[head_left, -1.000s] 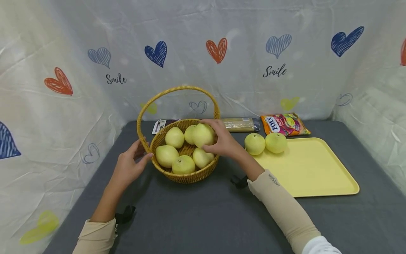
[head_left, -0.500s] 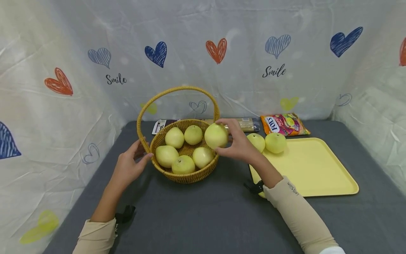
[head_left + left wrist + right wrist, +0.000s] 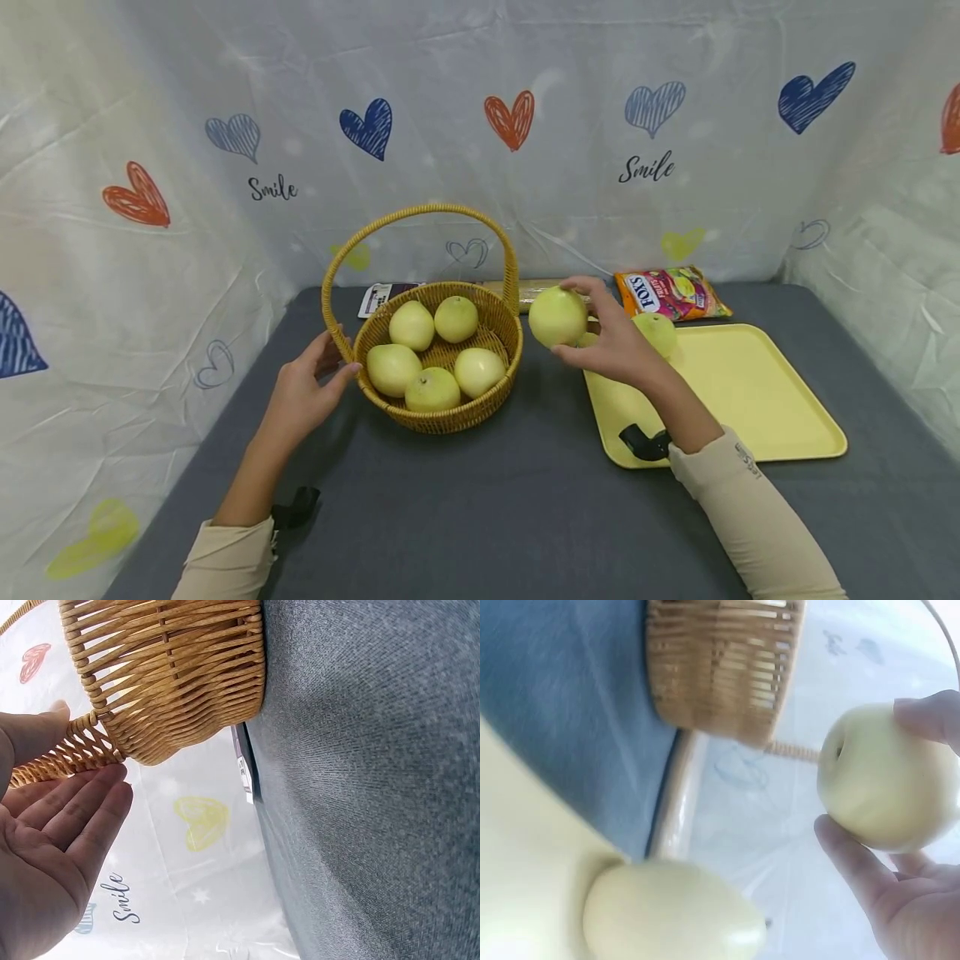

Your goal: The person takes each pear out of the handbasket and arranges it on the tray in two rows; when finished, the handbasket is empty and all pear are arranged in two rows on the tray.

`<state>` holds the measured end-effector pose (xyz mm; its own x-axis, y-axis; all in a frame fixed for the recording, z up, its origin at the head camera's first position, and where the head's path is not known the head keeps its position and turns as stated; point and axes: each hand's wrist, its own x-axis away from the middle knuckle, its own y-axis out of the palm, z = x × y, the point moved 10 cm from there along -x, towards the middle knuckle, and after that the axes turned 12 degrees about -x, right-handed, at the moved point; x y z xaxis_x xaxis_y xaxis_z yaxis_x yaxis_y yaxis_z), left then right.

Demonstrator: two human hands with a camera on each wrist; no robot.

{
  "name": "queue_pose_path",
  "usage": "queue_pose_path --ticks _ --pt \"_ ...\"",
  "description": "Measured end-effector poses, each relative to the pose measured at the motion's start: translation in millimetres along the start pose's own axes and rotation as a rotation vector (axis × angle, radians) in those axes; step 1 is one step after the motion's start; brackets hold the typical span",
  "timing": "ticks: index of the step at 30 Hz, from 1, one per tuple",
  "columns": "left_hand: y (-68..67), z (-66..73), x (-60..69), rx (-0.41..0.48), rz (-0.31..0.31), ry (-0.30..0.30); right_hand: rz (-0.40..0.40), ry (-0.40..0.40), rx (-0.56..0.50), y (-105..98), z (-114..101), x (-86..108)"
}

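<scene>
A yellow wicker basket with a tall arched handle stands left of centre, with several pale green pears inside. My left hand pinches the base of the basket's handle between thumb and fingers, as the left wrist view shows. Between basket and tray, my right hand holds a round pear by its sides, off the table. In the right wrist view that held pear shows its dimpled end. Another pear sits on the yellow tray; one beside it is mostly hidden behind my right hand.
A colourful Fox's candy bag lies behind the tray. Behind the basket is a long clear packet with a dark label end. A white curtain with hearts closes off the back of the grey table.
My right hand has lifted one pear out of the basket and carried it right, past the rim towards the tray. My left hand has stayed at the handle.
</scene>
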<state>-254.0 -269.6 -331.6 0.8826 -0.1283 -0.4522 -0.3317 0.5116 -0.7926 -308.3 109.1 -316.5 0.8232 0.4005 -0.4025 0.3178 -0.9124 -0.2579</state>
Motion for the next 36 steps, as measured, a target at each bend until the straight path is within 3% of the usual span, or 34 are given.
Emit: queue_pose_path --ticks 7,21,28,36 --pt "0.4 -0.9 -0.8 -0.002 0.001 0.003 0.039 -0.045 0.032 -27 -6 10.0" --pt "-0.5 -1.5 -0.2 -0.012 0.002 -0.006 0.164 0.035 0.168 -93 1 38.5" --pt "-1.7 -1.1 -0.3 -0.011 0.010 -0.004 0.201 0.008 0.196 -114 5 50.2" --pt "0.5 -2.8 -0.3 -0.012 -0.001 -0.014 0.260 0.044 0.237 -137 7 59.7"
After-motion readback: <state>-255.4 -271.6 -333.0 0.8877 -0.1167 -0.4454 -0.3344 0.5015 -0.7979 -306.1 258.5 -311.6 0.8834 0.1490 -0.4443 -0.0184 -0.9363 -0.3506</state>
